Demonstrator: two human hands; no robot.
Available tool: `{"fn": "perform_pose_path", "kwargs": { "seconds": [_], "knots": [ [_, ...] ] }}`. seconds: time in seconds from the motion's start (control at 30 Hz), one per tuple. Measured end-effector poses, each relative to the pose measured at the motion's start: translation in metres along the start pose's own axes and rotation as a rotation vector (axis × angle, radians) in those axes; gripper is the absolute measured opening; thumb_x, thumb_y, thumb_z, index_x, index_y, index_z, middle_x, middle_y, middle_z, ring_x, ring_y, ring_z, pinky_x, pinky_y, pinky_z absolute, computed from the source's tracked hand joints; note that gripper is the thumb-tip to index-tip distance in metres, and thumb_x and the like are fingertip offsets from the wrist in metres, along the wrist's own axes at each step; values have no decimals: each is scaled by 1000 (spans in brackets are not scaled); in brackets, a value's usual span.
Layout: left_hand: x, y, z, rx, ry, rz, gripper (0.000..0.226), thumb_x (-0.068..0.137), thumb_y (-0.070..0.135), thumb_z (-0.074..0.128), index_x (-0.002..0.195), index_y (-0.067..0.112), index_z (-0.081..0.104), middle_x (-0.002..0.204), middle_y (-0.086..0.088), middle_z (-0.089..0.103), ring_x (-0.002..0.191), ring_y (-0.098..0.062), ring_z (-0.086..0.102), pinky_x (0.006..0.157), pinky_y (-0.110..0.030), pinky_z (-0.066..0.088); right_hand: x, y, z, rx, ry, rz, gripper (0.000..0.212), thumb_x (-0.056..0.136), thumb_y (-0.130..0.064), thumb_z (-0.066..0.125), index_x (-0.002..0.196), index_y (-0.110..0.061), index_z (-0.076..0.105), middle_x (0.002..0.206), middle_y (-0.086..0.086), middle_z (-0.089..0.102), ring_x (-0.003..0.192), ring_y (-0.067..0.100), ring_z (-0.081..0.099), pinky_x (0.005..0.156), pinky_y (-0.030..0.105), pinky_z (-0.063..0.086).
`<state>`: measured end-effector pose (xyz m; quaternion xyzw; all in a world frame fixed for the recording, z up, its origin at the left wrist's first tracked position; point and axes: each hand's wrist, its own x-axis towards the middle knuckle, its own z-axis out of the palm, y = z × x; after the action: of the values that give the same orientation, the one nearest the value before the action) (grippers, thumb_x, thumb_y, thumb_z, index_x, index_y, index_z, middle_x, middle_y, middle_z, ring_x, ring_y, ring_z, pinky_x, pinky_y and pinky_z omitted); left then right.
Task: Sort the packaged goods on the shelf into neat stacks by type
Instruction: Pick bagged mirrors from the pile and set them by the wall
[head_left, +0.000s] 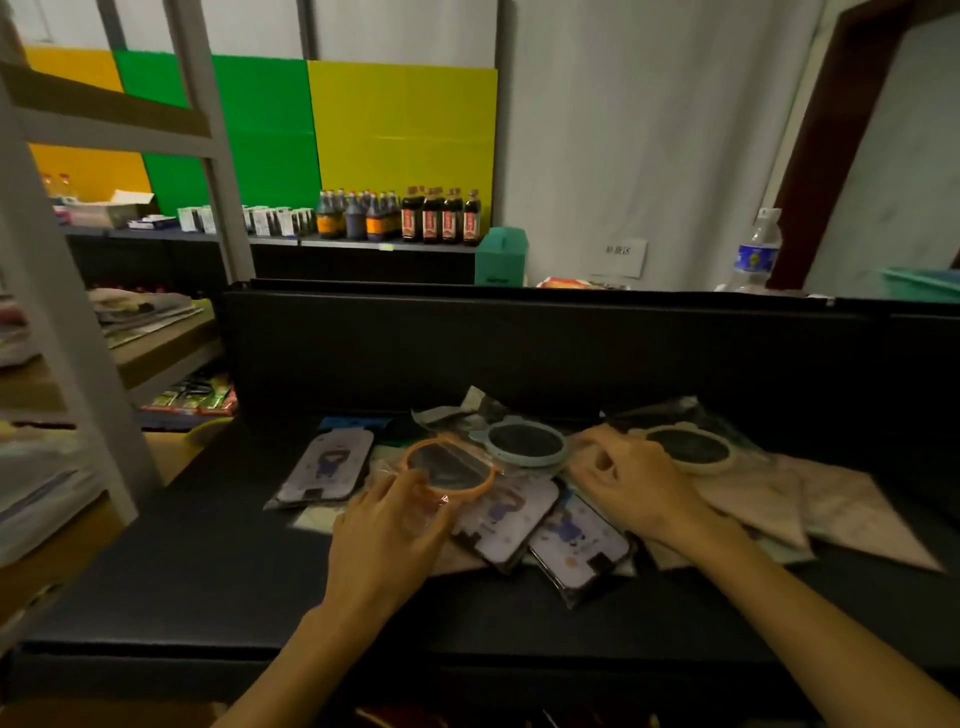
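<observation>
Both forearms reached in from the bottom edge over a dark matte shelf (208, 545) with a raised black back panel. Left hand (387, 530) sat palm down, fingers curled, pinching the near edge of a crinkly clear wrapper holding an orange ring mirror (449, 466). Right hand (631, 480) was palm down, fingers bent and slightly spread, tips resting on wrapped goods between a blue mirror (527, 442) and a cream mirror (688, 448); can't tell whether it actually gripped anything.

The goods lay in one loose overlapping pile mid-shelf, not yet stacked. All three mirrors were round, plastic-rimmed with dark faces, each in glossy film; blue and cream rims had small ear-like bumps. Three phone cases (511, 519) were flat rounded rectangles, pale purple with a cartoon figure print, bagged in clear plastic: one apart on the left (327, 467), two side by side under the left hand's wrapper. Beige flat packets (763, 499) fanned out at right, soft-looking; print too faint to read.

Behind: dark sauce bottles (441, 218) with red labels, text unreadable; small white boxes (270, 221); a teal carton (501, 257); a water bottle (756, 254) with a blue label; a white wall sign (618, 255) with characters too blurred to read. Green and yellow boards (363, 124) leaned on the wall.
</observation>
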<state>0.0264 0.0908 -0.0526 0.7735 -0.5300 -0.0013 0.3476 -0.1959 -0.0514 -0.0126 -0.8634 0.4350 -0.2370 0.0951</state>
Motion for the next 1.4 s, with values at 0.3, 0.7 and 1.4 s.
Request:
{"fn": "perform_pose_path", "kwargs": {
  "seconds": [0.3, 0.7, 1.4],
  "knots": [
    [21, -2, 4, -247, 75, -111, 55, 77, 54, 65, 125, 29, 53, 121, 7, 56, 101, -10, 56, 80, -26, 48, 25, 6, 4, -16, -71, 40, 37, 91, -38, 54, 126, -25, 52, 103, -3, 59, 87, 10, 54, 72, 25, 43],
    [51, 10, 7, -687, -51, -398, 44, 78, 18, 72, 115, 33, 52, 105, 3, 59, 90, -12, 63, 65, -25, 53, 91, 26, 27, -30, -407, -88, 71, 74, -78, 46, 136, -45, 33, 128, -9, 57, 116, 18, 53, 97, 39, 45],
    [85, 7, 2, -744, -262, -473, 38, 85, 13, 65, 114, 34, 54, 105, -2, 56, 92, -20, 62, 73, -33, 54, 73, 28, 8, 390, -258, -113, 51, 63, -41, 84, 103, -45, 52, 104, -27, 54, 96, -2, 54, 80, 17, 49]
  ]
}}
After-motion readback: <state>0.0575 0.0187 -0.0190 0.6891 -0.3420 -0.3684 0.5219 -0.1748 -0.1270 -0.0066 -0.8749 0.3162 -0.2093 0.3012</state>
